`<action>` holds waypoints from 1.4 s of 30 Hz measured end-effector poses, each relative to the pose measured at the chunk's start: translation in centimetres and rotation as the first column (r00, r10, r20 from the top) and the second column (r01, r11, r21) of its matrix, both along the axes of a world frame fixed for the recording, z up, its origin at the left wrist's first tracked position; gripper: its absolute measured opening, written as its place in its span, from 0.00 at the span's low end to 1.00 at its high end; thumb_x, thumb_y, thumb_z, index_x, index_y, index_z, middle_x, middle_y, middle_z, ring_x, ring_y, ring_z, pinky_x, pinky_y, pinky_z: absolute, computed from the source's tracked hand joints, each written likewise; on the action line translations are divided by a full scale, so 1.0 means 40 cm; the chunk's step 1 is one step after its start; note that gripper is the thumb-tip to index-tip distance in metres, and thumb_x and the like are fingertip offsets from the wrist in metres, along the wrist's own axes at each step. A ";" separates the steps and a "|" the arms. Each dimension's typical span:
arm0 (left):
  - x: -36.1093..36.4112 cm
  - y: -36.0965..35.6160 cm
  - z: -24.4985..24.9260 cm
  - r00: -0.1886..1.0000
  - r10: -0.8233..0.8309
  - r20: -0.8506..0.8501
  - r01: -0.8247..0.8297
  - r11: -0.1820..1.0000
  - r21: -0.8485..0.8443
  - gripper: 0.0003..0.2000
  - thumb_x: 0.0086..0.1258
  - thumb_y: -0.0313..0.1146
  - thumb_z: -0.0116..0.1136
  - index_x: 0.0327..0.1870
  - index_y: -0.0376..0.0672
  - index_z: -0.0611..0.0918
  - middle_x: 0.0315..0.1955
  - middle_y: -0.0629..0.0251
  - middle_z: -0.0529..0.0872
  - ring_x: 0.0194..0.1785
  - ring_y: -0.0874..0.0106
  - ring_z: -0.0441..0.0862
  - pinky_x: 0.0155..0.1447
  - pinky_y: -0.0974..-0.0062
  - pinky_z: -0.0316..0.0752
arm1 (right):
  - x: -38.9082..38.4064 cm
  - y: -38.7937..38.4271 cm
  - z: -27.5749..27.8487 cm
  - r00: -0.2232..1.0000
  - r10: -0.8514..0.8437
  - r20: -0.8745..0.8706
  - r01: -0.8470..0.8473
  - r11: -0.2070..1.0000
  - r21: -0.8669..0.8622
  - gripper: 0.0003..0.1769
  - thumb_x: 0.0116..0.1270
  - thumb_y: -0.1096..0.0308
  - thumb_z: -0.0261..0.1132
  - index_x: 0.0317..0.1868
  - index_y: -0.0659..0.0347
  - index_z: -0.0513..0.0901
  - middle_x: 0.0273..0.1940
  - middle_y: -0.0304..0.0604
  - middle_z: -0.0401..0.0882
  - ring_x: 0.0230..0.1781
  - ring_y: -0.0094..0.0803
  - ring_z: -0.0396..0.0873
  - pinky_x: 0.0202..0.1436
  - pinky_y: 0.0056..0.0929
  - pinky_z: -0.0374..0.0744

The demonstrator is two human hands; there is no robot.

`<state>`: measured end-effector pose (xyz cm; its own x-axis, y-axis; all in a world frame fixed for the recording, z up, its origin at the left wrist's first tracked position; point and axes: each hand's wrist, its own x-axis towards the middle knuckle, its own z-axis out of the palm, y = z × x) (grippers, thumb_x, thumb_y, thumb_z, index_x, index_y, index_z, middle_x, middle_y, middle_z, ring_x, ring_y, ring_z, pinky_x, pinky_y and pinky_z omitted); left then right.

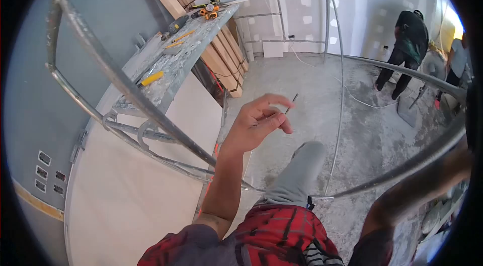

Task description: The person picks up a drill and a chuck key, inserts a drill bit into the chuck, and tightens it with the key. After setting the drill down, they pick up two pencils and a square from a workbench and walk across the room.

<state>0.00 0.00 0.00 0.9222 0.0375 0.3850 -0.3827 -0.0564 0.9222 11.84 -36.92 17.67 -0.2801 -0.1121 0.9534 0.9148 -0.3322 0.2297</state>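
My left hand (264, 117) is raised in the middle of the view, above the grey floor (314, 100). A thin dark rod (292, 103) sticks up between its thumb and curled fingers; its kind is too small to tell. My right forearm (417, 185) reaches to the right edge beside a metal rail, and the hand itself is out of view. Below the left hand is my bent knee in grey trousers (302, 165).
Curved scaffold tubes (136, 95) surround me. A splattered plank (171, 60) at upper left bears a yellow-handled tool (151, 79), an orange power tool (209, 12) and others. Timber boards (226, 60) lean behind. Someone stands on the far plank; two people work at right (410, 39).
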 end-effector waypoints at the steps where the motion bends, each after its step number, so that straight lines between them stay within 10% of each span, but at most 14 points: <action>1: 0.011 0.014 -0.014 0.998 0.054 0.030 -0.055 0.998 0.016 0.09 0.70 0.23 0.55 0.50 0.36 0.79 0.29 0.62 0.85 0.37 0.72 0.84 0.43 0.75 0.76 | 0.017 0.045 -0.105 1.000 0.000 0.018 -0.001 1.000 0.031 0.22 0.73 0.53 0.51 0.52 0.64 0.76 0.41 0.47 0.80 0.33 0.35 0.79 0.38 0.33 0.82; 6: 0.132 0.078 -0.073 0.968 0.252 0.025 -0.251 0.967 -0.038 0.07 0.72 0.27 0.53 0.46 0.36 0.79 0.29 0.60 0.86 0.34 0.71 0.85 0.41 0.76 0.76 | 0.034 0.306 -0.539 0.493 0.257 -0.831 -0.449 0.894 0.011 0.11 0.60 0.69 0.64 0.42 0.64 0.79 0.36 0.46 0.80 0.38 0.40 0.78 0.44 0.35 0.75; 11: 0.372 0.153 -0.109 0.682 0.715 0.154 -0.697 0.699 -0.161 0.06 0.72 0.28 0.49 0.40 0.35 0.77 0.29 0.55 0.87 0.32 0.70 0.85 0.36 0.75 0.75 | 0.151 0.381 -0.728 0.197 -0.102 -0.975 -0.713 0.668 -0.214 0.15 0.52 0.74 0.69 0.43 0.63 0.82 0.33 0.46 0.83 0.37 0.39 0.83 0.42 0.32 0.77; 15: 0.577 0.398 -0.196 0.478 0.797 0.370 -0.766 0.584 -0.270 0.05 0.71 0.26 0.47 0.40 0.34 0.75 0.31 0.53 0.87 0.31 0.69 0.85 0.35 0.76 0.75 | 0.339 0.436 -1.155 -0.567 -0.181 -0.804 -0.610 0.748 0.261 0.22 0.71 0.53 0.62 0.51 0.64 0.78 0.31 0.46 0.84 0.35 0.30 0.83 0.42 0.32 0.78; 17: 0.663 0.531 -0.214 0.400 0.821 0.407 -0.756 0.547 -0.359 0.05 0.71 0.26 0.46 0.41 0.34 0.75 0.32 0.53 0.87 0.31 0.68 0.85 0.35 0.77 0.75 | 0.433 0.391 -1.568 -0.108 -0.808 -0.579 -0.569 0.528 -0.631 0.28 0.66 0.46 0.62 0.54 0.61 0.78 0.32 0.53 0.85 0.37 0.49 0.85 0.41 0.41 0.81; 18: 0.702 0.585 -0.225 0.366 0.851 0.377 -0.815 0.489 -0.310 0.05 0.71 0.26 0.46 0.42 0.35 0.74 0.33 0.52 0.87 0.32 0.68 0.85 0.35 0.77 0.75 | 0.452 0.392 -1.644 -0.093 -0.912 -0.400 -0.626 0.366 -0.689 0.28 0.64 0.47 0.63 0.55 0.60 0.78 0.33 0.55 0.85 0.37 0.53 0.84 0.40 0.46 0.81; 20: 0.747 0.692 -0.238 0.305 0.873 0.380 -0.898 0.397 -0.191 0.05 0.72 0.26 0.48 0.44 0.36 0.72 0.37 0.49 0.87 0.32 0.69 0.85 0.35 0.77 0.74 | 0.504 0.318 -1.867 -0.102 -0.981 -0.164 -0.928 0.153 -0.341 0.29 0.62 0.45 0.63 0.54 0.59 0.81 0.42 0.53 0.85 0.45 0.49 0.83 0.50 0.45 0.79; 23: 0.800 0.809 -0.174 0.267 0.895 0.358 -0.935 0.330 -0.128 0.06 0.72 0.26 0.51 0.45 0.35 0.72 0.38 0.49 0.87 0.32 0.70 0.85 0.34 0.80 0.74 | 0.579 0.272 -1.969 -0.382 -0.921 -0.076 -0.923 0.376 0.087 0.25 0.65 0.46 0.61 0.50 0.58 0.82 0.40 0.50 0.85 0.41 0.42 0.82 0.49 0.42 0.79; 26: 0.842 0.895 -0.078 0.151 0.892 0.425 -0.959 0.237 -0.155 0.07 0.72 0.24 0.54 0.46 0.35 0.72 0.39 0.48 0.87 0.32 0.71 0.85 0.35 0.83 0.74 | 0.832 0.275 -2.131 -0.442 -0.814 -0.377 -0.890 0.345 0.299 0.22 0.68 0.47 0.59 0.47 0.57 0.84 0.38 0.46 0.85 0.38 0.36 0.82 0.49 0.38 0.78; 27: 0.838 0.925 -0.048 0.080 0.872 0.482 -0.978 0.162 -0.130 0.07 0.72 0.24 0.55 0.46 0.35 0.72 0.39 0.48 0.87 0.32 0.71 0.85 0.36 0.82 0.75 | 0.929 0.372 -2.122 -0.300 -0.420 -0.857 -0.939 0.290 0.186 0.20 0.70 0.48 0.59 0.44 0.58 0.83 0.38 0.47 0.84 0.37 0.34 0.82 0.44 0.34 0.79; 28: 0.826 0.963 -0.031 -0.005 0.801 0.598 -1.000 0.002 -0.011 0.06 0.70 0.23 0.57 0.44 0.36 0.75 0.37 0.53 0.88 0.33 0.68 0.86 0.38 0.78 0.77 | 0.977 0.567 -1.846 -0.700 -0.507 -0.504 -0.627 0.774 0.093 0.21 0.73 0.48 0.56 0.49 0.58 0.80 0.39 0.47 0.82 0.36 0.32 0.82 0.42 0.31 0.79; 29: 0.810 0.995 -0.018 -0.023 0.805 0.593 -0.999 -0.004 -0.034 0.06 0.70 0.23 0.57 0.44 0.36 0.75 0.37 0.53 0.88 0.33 0.68 0.86 0.38 0.78 0.77 | 0.996 0.742 -1.594 -0.842 -0.146 -0.519 -0.293 0.932 0.214 0.23 0.72 0.49 0.58 0.58 0.54 0.72 0.41 0.43 0.81 0.39 0.33 0.81 0.42 0.38 0.79; 32: 0.775 1.041 0.013 -0.109 0.761 0.640 -0.817 -0.436 0.378 0.06 0.64 0.21 0.60 0.40 0.40 0.81 0.34 0.59 0.86 0.38 0.63 0.86 0.42 0.72 0.78 | 1.088 0.943 -1.413 -0.817 0.010 -0.576 -0.239 0.904 0.355 0.23 0.71 0.48 0.58 0.57 0.55 0.73 0.42 0.44 0.81 0.41 0.34 0.82 0.43 0.36 0.80; 42: 0.741 1.040 0.017 -0.114 0.872 0.476 -0.896 -0.297 0.330 0.07 0.61 0.24 0.64 0.39 0.42 0.82 0.31 0.60 0.85 0.33 0.61 0.83 0.40 0.67 0.77 | 1.027 1.241 -1.543 -0.308 -0.882 -0.356 -0.942 0.334 -0.013 0.22 0.67 0.52 0.63 0.53 0.57 0.80 0.30 0.42 0.84 0.31 0.28 0.84 0.31 0.29 0.81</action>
<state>29.65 41.59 0.68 0.0263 0.6435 0.7650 0.4899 -0.6753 0.5513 52.92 12.74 -44.03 0.3165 0.5254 -0.7898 0.0614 -0.8422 -0.5357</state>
